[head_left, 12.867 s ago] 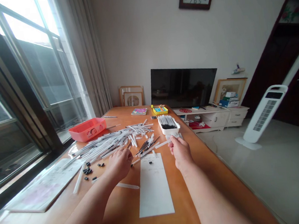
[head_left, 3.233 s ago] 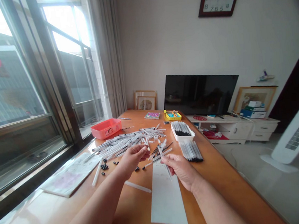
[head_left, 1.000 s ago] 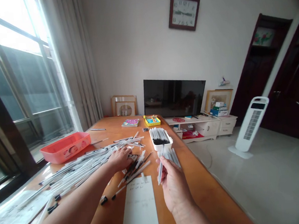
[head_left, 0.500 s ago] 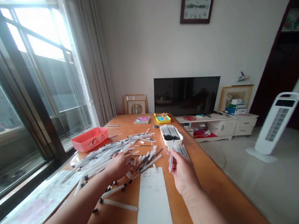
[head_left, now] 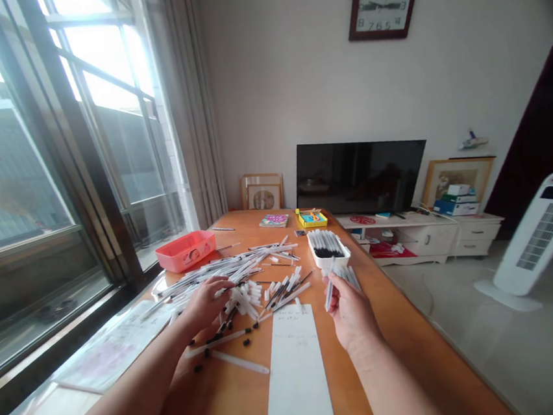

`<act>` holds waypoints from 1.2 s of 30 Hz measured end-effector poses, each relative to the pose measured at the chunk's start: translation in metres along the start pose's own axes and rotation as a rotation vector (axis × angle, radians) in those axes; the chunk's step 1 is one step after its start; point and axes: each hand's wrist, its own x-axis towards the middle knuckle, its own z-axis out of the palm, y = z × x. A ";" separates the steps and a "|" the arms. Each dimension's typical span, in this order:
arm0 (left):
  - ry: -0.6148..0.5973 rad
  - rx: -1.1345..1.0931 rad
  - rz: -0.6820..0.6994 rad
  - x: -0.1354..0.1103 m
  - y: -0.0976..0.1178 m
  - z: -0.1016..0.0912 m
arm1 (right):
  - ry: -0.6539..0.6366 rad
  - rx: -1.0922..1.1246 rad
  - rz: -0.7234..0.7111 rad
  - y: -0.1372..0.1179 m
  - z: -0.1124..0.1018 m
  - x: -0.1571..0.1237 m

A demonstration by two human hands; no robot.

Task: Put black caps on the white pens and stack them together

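My right hand (head_left: 352,311) is closed on a translucent pen barrel (head_left: 330,287), held tilted between thumb and fingers. Just beyond it, more clear barrels (head_left: 349,275) lie side by side in front of a white box (head_left: 331,262) filled with pen barrels that have black ends. On the left, my left hand (head_left: 208,305) reaches low over a spread pile of pen barrels (head_left: 243,266), fingers apart and slightly bent. Beside its fingertips lie white pen caps (head_left: 247,298). Small black plugs (head_left: 246,342) and a loose barrel (head_left: 240,362) are scattered nearer me.
A paper strip (head_left: 297,375) lies between my arms on the wooden table (head_left: 387,340). The red basket (head_left: 186,254) stands by the window, with a paper sheet (head_left: 114,347) at left. At the far end are a booklet (head_left: 274,221) and a yellow box (head_left: 311,218).
The view has turned slightly left. My left hand has shifted back toward the pile, uncovering the white caps. My right hand keeps hold of the pen barrel.
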 end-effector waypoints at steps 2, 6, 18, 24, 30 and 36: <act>0.028 -0.085 -0.071 0.000 0.002 -0.004 | -0.007 -0.002 -0.001 0.001 0.000 0.001; 0.082 -0.238 -0.281 -0.005 0.007 -0.014 | -0.011 -0.006 -0.001 0.000 0.001 0.000; 0.070 0.108 -0.248 -0.017 0.007 -0.013 | -0.022 -0.009 0.002 0.003 0.001 -0.002; -0.092 0.154 -0.136 -0.023 0.065 -0.005 | -0.011 -0.004 0.014 0.003 0.001 -0.001; -0.080 0.330 -0.193 -0.030 0.093 0.008 | -0.010 0.002 0.009 0.003 0.002 -0.001; -0.089 0.284 -0.146 -0.031 0.091 0.015 | -0.015 0.003 0.015 0.003 0.001 0.001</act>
